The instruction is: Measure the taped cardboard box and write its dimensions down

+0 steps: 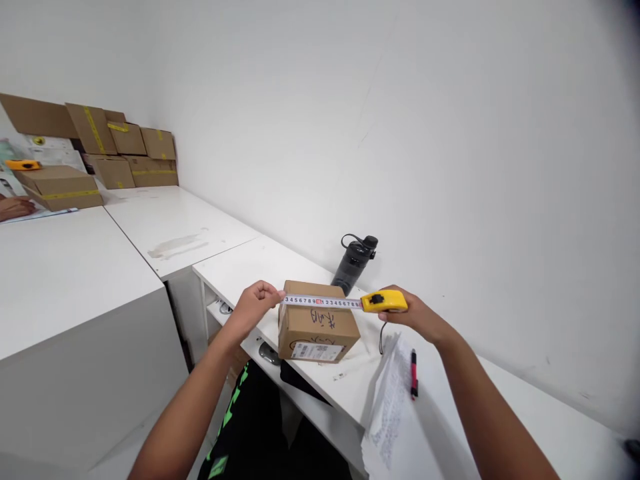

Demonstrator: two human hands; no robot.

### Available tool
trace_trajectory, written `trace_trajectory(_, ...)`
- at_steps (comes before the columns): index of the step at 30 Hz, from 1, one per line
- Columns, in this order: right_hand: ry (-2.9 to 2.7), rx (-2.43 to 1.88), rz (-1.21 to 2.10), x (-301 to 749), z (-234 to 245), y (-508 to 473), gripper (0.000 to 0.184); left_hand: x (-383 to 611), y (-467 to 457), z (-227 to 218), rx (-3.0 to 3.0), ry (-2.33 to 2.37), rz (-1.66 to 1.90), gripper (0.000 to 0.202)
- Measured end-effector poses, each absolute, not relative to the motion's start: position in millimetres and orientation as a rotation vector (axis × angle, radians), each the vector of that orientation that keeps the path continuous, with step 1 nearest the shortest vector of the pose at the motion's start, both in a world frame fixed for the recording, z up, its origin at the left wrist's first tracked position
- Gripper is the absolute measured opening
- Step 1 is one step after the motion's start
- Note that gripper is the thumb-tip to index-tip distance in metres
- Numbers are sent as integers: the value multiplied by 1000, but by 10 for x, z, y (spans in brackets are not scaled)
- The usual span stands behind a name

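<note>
A small cardboard box (330, 327) with handwriting on top and a printed label on its near side sits on the white desk. Across its top stretches the pulled-out blade of a yellow tape measure (395, 300). My left hand (253, 308) pinches the blade's end at the box's left edge, fingers curled. Wrapped around the tape measure's case, my right hand (413, 312) is just past the box's right side. A dark wrist cord hangs below the case.
A dark water bottle (353, 263) stands behind the box by the wall. Written papers (393, 407) and a red pen (414, 373) lie to the right. A computer mouse (270, 353) is on the lower shelf. Cardboard boxes (130, 140) and a person's hand (15, 207) are far left.
</note>
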State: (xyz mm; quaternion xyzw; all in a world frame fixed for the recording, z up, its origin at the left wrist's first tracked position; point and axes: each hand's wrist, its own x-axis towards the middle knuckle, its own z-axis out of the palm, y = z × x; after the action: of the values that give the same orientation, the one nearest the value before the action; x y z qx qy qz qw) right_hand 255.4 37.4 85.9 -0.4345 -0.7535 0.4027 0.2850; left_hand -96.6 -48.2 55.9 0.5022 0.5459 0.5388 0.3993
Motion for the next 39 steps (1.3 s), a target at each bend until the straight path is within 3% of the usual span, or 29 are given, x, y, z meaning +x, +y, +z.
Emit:
trace_trajectory(4,-1951,-1135,1229,2442,706,578,43,-998,-222,393,1284,1441,1172,47)
trace_trajectory(8,-1984,-1143,1179,2378,632,563,39,-871,-144,282,1355,1454,1021,50)
trace_trajectory(16,-1981,-1181,1063,2442,726,395,44,-963,-172,538,1498,1424,941,49)
trace_trajectory(19,-2022,-1216,788,2511,815,122,52,-1091,-160,748,1478,1353,1008,46)
trace_trajectory(24,-1967,-1084,-27,2365,560,-633,69,-1066,176,1095,1728,1317,1124,42)
trace_trajectory(28,-1969,-1144,-215,1832,245,-1088,59,-721,619,1106,2071,1535,790,42)
trace_trajectory(34,-1809,-1417,-194,1200,205,-1003,52,-398,857,894,2227,1693,359,37)
trace_trajectory(39,-1675,-1509,40,1080,167,-854,59,-328,735,874,2349,1654,211,43)
